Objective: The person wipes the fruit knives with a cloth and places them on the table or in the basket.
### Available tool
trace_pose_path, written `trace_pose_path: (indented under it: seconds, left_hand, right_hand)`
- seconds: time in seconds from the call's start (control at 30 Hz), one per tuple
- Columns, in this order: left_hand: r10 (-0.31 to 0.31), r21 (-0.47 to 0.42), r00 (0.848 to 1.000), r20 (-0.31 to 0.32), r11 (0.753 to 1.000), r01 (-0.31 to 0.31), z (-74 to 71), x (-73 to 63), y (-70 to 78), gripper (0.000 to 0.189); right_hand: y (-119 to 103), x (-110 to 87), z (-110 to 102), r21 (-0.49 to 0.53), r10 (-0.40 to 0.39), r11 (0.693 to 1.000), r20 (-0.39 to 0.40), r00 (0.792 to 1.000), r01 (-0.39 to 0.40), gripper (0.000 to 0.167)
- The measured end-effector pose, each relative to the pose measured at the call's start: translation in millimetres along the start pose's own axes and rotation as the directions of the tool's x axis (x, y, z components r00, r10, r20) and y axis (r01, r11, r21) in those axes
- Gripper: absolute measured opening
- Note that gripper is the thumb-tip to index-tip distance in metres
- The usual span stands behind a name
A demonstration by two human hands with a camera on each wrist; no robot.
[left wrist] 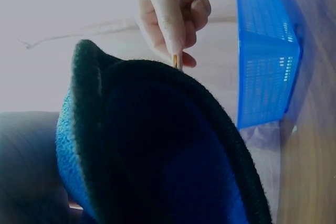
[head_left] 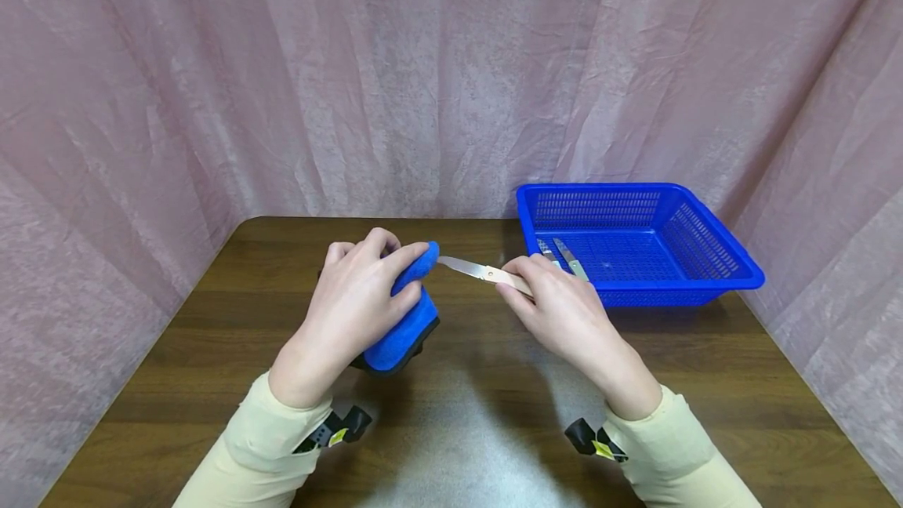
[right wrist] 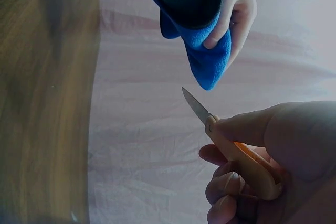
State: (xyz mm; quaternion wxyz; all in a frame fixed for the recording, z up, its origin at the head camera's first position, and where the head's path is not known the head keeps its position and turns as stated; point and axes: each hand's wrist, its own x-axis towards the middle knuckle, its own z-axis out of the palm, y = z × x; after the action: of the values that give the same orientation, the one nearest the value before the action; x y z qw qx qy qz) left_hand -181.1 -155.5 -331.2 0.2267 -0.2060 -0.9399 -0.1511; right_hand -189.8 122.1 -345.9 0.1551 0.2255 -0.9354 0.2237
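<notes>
My left hand (head_left: 360, 296) pinches a blue cloth (head_left: 405, 339) with dark edging, its fingers and thumb folded round the upper part. In the left wrist view the cloth (left wrist: 173, 145) fills much of the frame and hangs over the lens side. My right hand (head_left: 560, 304) grips a folding knife (head_left: 487, 271) by its pale handle, thumb along the side. The blade (right wrist: 195, 104) is out and points left at the cloth. In the right wrist view its tip stands just short of the cloth's lower corner (right wrist: 207, 74).
A blue plastic basket (head_left: 635, 285) stands at the back right of the wooden table (head_left: 233, 335). Inside its left end lie two more knives (head_left: 570, 257), partly hidden by my right hand. Pink curtain (head_left: 423, 85) hangs behind the table and along both sides.
</notes>
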Motion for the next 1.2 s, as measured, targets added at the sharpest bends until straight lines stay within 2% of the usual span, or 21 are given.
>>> trace_pose_path:
  seconds: [0.27, 0.63, 1.2]
  left_hand:
    - [0.069, 0.026, 0.998, -0.002, 0.997, -0.069, 7.3, -1.3, 10.7, 0.045]
    - [0.152, 0.052, 0.988, -0.003, 0.987, -0.151, 15.0, -3.7, 22.3, 0.043]
    - [0.168, 0.089, 0.985, 0.024, 0.981, -0.17, 17.1, -6.1, 23.7, 0.041]
  right_hand:
    - [-3, -1.0, 4, 0.006, 0.018, 1.0, 0.036, 0.999, -0.018, 0.013]
    - [-6, -3.1, 11, 0.007, -0.034, 0.999, 0.041, 0.999, 0.033, 0.013]
    - [-9, -3.3, 11, 0.039, -0.057, 0.998, 0.076, 0.995, 0.054, 0.012]
